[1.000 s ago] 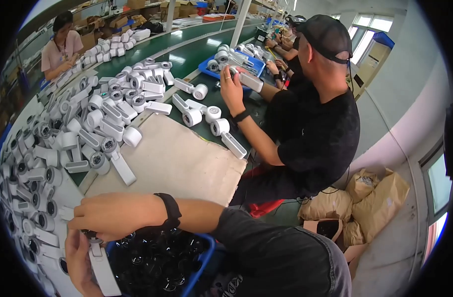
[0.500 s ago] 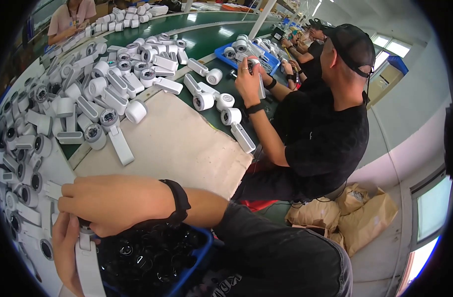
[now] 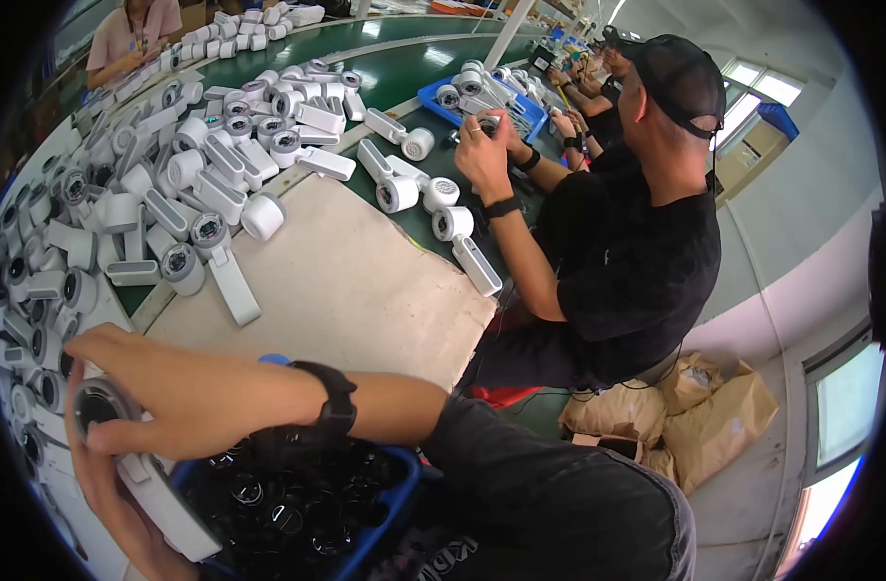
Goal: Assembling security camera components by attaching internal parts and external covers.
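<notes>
Down at the near left corner, my left hand (image 3: 113,504) is wrapped around the handle of a white handheld device (image 3: 138,465), while my right hand (image 3: 171,392) grips over its round head, fingers curled about the dark opening at the front. Both hands are closed on this one piece, held just above the blue bin (image 3: 385,518), which is full of small black round parts (image 3: 288,504). Whether one of those parts already sits in the head I cannot tell; my fingers cover most of it.

As far as I can judge, a lot is left. Across the bench to the left and far side lies a big heap of white devices (image 3: 123,194), many showing dark open heads, and the bin looks well stocked. Between the heap and me lies a bare cardboard sheet (image 3: 356,290), with one device (image 3: 215,257) at its left edge.

On my right a co-worker in a black shirt (image 3: 637,252) holds a similar device up in both hands, with a few more lying on the green belt (image 3: 394,87) and a blue tray (image 3: 520,111) beyond.
</notes>
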Available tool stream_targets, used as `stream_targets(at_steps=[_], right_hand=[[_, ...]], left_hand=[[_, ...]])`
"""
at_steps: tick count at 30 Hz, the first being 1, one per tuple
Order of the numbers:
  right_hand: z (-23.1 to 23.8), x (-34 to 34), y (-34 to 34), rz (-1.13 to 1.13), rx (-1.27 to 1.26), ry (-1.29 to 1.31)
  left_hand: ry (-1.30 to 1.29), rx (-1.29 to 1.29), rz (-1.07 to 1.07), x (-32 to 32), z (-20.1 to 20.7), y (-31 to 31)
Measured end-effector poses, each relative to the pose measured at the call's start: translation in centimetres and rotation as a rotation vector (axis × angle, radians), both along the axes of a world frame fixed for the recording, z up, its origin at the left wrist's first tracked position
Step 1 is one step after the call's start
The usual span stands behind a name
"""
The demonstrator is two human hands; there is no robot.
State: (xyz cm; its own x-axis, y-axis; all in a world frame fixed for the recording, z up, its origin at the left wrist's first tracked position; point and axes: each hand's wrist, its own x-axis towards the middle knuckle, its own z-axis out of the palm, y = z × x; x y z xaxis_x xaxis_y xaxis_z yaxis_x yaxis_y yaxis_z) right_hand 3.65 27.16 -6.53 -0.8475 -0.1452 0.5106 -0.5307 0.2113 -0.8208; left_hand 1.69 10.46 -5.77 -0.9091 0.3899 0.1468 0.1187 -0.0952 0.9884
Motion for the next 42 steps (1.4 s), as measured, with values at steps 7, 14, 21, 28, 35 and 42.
stream_targets(at_steps=[7,14,21,28,35,42], right_hand=[[1.0,-0.6,-2.7,0.211,-0.362,-0.119],[1.2,-0.7,-3.1,0.255,-0.351,0.035],[0.7,-0.9,-3.2,0.112,-0.207,0.373],[1.9,0.1,-2.8,0.142,-0.22,0.163],[1.1,-0.3,-4.3,0.089,-0.264,0.363],[1.1,0.2,-3.4,0.043,-0.223,0.292]], left_hand=[[0.191,0.058,0.16,0.0,-0.4,-1.6],[0.301,0.078,0.24,-0.1,-1.2,-2.8],[0.494,-0.016,0.253,0.0,-1.4,-1.9],[0.465,0.096,0.181,0.2,-1.1,-1.4],[0.43,0.185,0.268,1.3,-0.8,-0.8],[0.271,0.145,0.355,2.1,0.2,1.1]])
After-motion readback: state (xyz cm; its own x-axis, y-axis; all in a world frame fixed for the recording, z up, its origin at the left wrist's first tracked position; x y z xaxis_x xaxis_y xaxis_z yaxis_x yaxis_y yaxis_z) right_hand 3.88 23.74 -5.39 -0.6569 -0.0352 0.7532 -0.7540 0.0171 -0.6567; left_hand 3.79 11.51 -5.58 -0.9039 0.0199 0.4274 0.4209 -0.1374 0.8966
